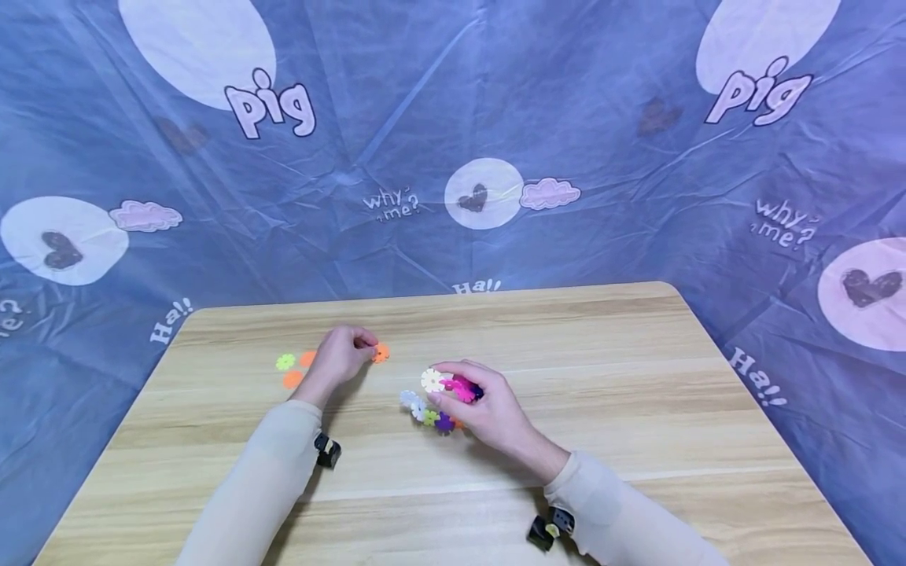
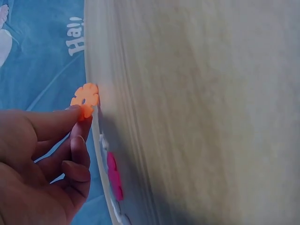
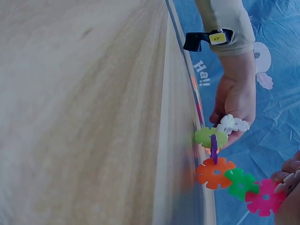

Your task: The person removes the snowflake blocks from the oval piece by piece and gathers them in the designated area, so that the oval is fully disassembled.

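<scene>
The left hand [image 1: 341,355] pinches an orange flower [image 1: 381,353] between finger and thumb, just left of the middle of the head view (I can't tell if it touches the wood). The right hand [image 1: 488,401] curls its fingers around a chain of flowers [image 1: 444,424], near the middle, and part of the chain hangs below the fingers. A white flower [image 1: 432,380] sits by its fingertips. My guess is that this step is getting one more flower for the chain. Joining it would call for bringing the two hands close and matching slot to slot. Farther out, at the left of the frame, a yellow-green flower [image 1: 285,362] and two loose orange flowers [image 1: 292,380] lie on the wooden table [image 1: 602,346]. A blue cloth [image 1: 418,86] fills the top.
</scene>
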A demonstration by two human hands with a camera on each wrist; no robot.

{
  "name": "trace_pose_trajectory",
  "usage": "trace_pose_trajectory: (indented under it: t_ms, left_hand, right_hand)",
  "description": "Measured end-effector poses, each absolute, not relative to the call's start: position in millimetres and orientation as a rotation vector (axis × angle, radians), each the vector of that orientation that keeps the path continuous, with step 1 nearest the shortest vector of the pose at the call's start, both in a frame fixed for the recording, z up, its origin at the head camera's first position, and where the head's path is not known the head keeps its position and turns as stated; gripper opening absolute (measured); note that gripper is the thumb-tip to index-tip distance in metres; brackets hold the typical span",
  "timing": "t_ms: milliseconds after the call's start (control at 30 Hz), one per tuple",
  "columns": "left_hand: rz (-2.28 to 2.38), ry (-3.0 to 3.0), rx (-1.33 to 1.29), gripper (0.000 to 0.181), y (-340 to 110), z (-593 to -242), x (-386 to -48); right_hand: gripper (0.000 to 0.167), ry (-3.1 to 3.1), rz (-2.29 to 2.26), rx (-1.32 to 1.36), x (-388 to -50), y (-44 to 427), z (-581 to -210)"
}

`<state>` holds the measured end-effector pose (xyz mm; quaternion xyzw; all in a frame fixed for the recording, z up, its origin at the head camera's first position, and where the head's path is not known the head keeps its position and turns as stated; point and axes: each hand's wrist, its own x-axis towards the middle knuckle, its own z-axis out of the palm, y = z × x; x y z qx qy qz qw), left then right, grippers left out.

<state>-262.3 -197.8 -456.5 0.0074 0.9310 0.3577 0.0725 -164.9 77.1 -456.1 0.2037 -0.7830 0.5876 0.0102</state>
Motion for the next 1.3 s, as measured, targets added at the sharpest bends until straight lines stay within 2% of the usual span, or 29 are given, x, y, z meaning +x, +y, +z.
trace_pose_trajectory:
  t_ms: [367, 733, 1100, 1300]
  left_hand:
    - [1.04, 2.831, 0.025, 0.011, -200, -464, -267]
    - [1.086, 2.844, 0.002, 0.018, -208, -463, -265]
    - [1.256, 2.747, 0.074, 0.026, -211, -453, -249]
    - [1.301, 2.769, 0.165, 0.024, -205, -447, -233]
  right_hand:
    - [0.041, -2.438, 1.839, 0.647, -163, 76, -457]
    - [0.04, -2.418, 1.845, 0.657, -163, 75, -459]
    - [0.041, -2.451, 1.807, 0.645, -164, 76, -456]
    - [0.04, -2.449, 1.804, 0.647, -165, 76, -456]
